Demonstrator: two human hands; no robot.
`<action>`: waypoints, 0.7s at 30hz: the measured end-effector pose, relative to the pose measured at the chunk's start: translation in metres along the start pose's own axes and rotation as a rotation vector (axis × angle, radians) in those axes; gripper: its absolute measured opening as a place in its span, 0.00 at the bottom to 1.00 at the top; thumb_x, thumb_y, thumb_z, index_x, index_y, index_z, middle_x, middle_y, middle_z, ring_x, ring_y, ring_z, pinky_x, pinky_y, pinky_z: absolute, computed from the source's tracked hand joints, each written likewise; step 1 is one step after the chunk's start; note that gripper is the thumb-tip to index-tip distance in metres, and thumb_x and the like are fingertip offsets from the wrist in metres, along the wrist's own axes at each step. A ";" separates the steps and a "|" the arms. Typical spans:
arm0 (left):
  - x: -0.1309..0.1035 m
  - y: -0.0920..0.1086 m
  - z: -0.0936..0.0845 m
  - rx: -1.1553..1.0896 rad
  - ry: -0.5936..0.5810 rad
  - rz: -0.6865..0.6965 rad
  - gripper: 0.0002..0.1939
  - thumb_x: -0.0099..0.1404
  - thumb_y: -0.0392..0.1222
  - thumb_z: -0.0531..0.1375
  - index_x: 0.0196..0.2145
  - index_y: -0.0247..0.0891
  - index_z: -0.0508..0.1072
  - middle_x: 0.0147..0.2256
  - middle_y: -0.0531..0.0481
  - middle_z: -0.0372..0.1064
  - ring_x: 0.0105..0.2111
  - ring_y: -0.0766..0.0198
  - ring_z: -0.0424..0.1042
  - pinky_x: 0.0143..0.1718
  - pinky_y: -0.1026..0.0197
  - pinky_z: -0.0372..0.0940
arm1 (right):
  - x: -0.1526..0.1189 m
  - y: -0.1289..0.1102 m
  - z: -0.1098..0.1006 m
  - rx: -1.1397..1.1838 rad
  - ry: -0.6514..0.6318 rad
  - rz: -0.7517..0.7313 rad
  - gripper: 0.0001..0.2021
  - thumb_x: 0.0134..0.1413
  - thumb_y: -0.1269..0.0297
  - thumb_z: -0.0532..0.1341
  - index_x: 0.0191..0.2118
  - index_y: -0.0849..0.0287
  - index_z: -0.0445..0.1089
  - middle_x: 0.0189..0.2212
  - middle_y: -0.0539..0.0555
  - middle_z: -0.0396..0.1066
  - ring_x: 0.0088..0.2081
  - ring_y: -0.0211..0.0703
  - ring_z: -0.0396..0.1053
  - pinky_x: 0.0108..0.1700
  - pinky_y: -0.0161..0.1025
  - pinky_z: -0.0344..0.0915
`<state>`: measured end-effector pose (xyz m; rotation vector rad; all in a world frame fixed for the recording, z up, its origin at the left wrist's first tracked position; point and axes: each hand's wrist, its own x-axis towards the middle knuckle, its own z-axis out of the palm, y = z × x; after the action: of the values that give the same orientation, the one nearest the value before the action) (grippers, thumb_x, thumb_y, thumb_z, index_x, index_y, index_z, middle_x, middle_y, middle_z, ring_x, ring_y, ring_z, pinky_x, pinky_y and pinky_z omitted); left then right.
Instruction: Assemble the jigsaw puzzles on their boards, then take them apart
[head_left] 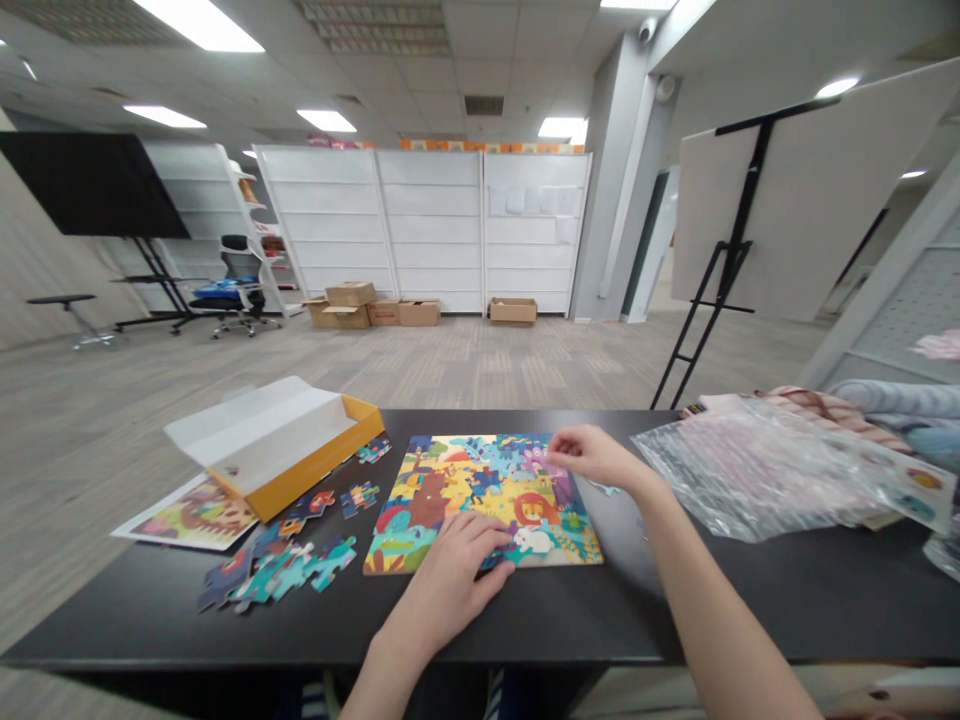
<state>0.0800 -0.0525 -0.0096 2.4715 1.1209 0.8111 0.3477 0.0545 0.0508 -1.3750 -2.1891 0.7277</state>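
- The jigsaw puzzle (487,488) lies flat mid-table (559,625), a bright yellow, blue and green rectangle with an orange lion (534,510) towards three o'clock and a white rabbit (532,541) at four.
- The left hand (466,558) rests palm down over its six o'clock edge, fingers extended, thumb apart.
- The right hand (589,456) is at its two o'clock corner, fingers curled; whether they pinch anything cannot be told.
- Loose pieces (294,572) heap at eight o'clock.
- A yellow box (319,468) sits at ten.
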 end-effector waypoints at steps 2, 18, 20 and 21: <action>0.000 0.000 0.000 -0.004 0.000 -0.006 0.10 0.67 0.38 0.62 0.47 0.45 0.73 0.49 0.50 0.74 0.52 0.56 0.69 0.55 0.50 0.63 | -0.003 0.016 -0.020 -0.209 0.273 0.181 0.10 0.59 0.61 0.59 0.35 0.60 0.75 0.31 0.56 0.78 0.34 0.44 0.73 0.35 0.35 0.64; 0.000 0.000 0.000 -0.017 0.006 -0.016 0.10 0.67 0.37 0.61 0.46 0.45 0.72 0.48 0.49 0.73 0.51 0.55 0.69 0.54 0.49 0.63 | 0.002 0.065 -0.011 -0.510 0.058 0.471 0.15 0.43 0.54 0.70 0.35 0.59 0.79 0.36 0.60 0.80 0.39 0.52 0.78 0.34 0.36 0.65; 0.000 0.001 -0.001 -0.019 0.006 -0.020 0.10 0.67 0.37 0.61 0.46 0.45 0.72 0.48 0.49 0.73 0.51 0.55 0.68 0.54 0.49 0.63 | 0.002 0.070 -0.016 -0.482 0.075 0.478 0.16 0.45 0.53 0.69 0.38 0.58 0.79 0.36 0.57 0.81 0.38 0.47 0.78 0.35 0.33 0.66; 0.000 0.001 -0.001 -0.022 0.007 -0.022 0.10 0.67 0.37 0.61 0.46 0.45 0.72 0.48 0.49 0.73 0.51 0.55 0.69 0.54 0.49 0.63 | 0.001 0.072 -0.020 -0.475 0.094 0.492 0.17 0.47 0.53 0.69 0.40 0.58 0.78 0.37 0.56 0.80 0.39 0.46 0.78 0.35 0.32 0.66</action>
<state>0.0803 -0.0529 -0.0083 2.4360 1.1343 0.8223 0.4079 0.0856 0.0192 -2.1836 -2.0404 0.2860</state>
